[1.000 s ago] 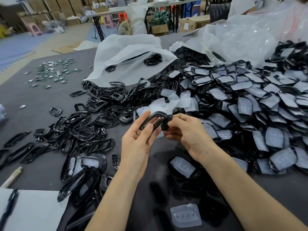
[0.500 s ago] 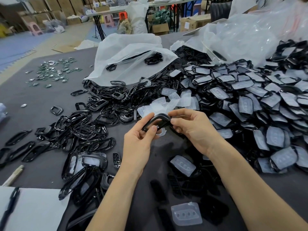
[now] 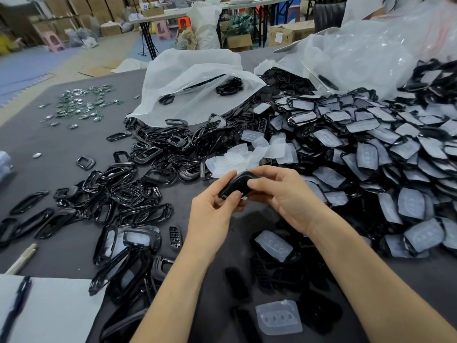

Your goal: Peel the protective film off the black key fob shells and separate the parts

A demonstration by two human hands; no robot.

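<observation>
Left hand: left hand (image 3: 210, 214) has its fingers curled, with thumb and forefinger pinching the lower-left end of the glossy black curved plastic key fob shell (image 3: 236, 184).
Right hand: right hand (image 3: 284, 194) has its fingers curled over the shell's upper-right end, closed on it.
Shell location: in the air between both hands, above the dark grey table mat (image 3: 61, 149), tilted with the left end lower. Can't tell if film is on it.
Right side: big heap of black shells faced with whitish protective film (image 3: 371, 154), running to the frame edge.
Left side: heap of glossy black open plastic frames (image 3: 138, 174).
Behind hands: small heap of loose translucent film pieces (image 3: 247, 154), between the two heaps.
Near edge: one single clear film piece (image 3: 273, 245) by the right wrist and another clear film piece (image 3: 278, 316) between the forearms, both among dark parts.
Far end: white plastic bag (image 3: 188, 78) holding a few black frames, with a crumpled clear plastic bag (image 3: 371, 53) to its right.
Far left: scatter of small shiny metal parts (image 3: 81, 105).
Bottom left: white paper sheet (image 3: 57, 310) with a black pen (image 3: 17, 305) on it.
</observation>
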